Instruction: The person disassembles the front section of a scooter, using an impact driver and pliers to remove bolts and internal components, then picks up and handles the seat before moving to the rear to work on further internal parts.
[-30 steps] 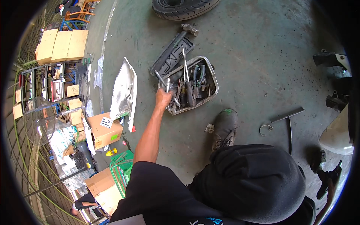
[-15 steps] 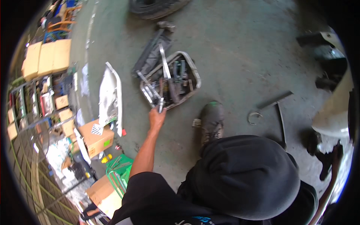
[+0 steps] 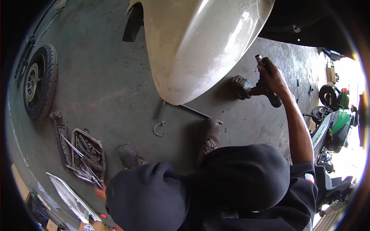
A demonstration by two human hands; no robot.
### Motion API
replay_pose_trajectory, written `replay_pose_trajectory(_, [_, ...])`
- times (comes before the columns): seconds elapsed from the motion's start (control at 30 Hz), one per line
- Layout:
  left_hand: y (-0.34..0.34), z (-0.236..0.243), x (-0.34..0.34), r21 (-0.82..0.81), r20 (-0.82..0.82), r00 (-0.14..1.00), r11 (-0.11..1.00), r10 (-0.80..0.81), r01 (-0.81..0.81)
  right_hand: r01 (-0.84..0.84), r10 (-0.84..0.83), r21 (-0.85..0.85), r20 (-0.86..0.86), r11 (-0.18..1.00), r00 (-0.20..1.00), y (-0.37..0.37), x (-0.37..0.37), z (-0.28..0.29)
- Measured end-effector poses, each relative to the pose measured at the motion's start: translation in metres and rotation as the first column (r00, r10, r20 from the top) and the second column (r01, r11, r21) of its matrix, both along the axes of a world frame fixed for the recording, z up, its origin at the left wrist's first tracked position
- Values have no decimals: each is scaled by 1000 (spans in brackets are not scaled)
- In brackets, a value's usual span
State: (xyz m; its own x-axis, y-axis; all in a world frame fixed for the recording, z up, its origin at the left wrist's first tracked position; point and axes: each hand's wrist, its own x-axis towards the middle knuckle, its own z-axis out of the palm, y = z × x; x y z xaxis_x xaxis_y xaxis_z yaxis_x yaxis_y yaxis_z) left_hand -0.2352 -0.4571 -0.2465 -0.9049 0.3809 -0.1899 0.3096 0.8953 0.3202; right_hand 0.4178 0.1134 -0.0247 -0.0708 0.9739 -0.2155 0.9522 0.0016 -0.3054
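My right hand (image 3: 275, 80) is closed round the body of a dark cordless impact wrench (image 3: 260, 89). A silver socket sticks out of its front, and its handle and battery point left. Down at the left, partly hidden behind my knee, my left hand (image 3: 101, 192) is at the near corner of a tray (image 3: 101, 149) of hand tools. Its fingers appear closed on a slim silver metal tool (image 3: 95, 181), whose exact kind I cannot make out. Pliers, wrenches and other metal tools lie jumbled in the tray.
A glossy pale body panel (image 3: 185, 50) hangs ahead. Beneath it lie a metal bar (image 3: 202, 113) and a ring clamp (image 3: 159, 128). A wheel (image 3: 40, 81), a long dark part (image 3: 63, 146) and a white panel (image 3: 71, 198) are left. Motorcycles (image 3: 339, 129) stand right.
The view has swung to the right, so the tray and my left hand now sit at the lower left. My right hand with the impact wrench has come into view.
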Motion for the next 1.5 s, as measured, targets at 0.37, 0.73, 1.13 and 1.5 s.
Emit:
replay_pose_trajectory(0.37, [143,201,78,286,-53,998,957,-32,46,-457,469,109,-204,883,859,-44,-47,-58])
replay_pose_trajectory(0.73, [351,168,166,569,723,437,820,-535,63,-775,492,-47,-748,631,446,-111,-246,-44])
replay_pose_trajectory(1.13, [343,171,112,377,539,540,759,-646,531,-688,595,-56,-455,724,663,-88,-201,-22])
replay_pose_trajectory(1.5, [213,134,-78,-458,216,866,736,-452,499,-327,306,402,118,855,945,-24,63,-12])
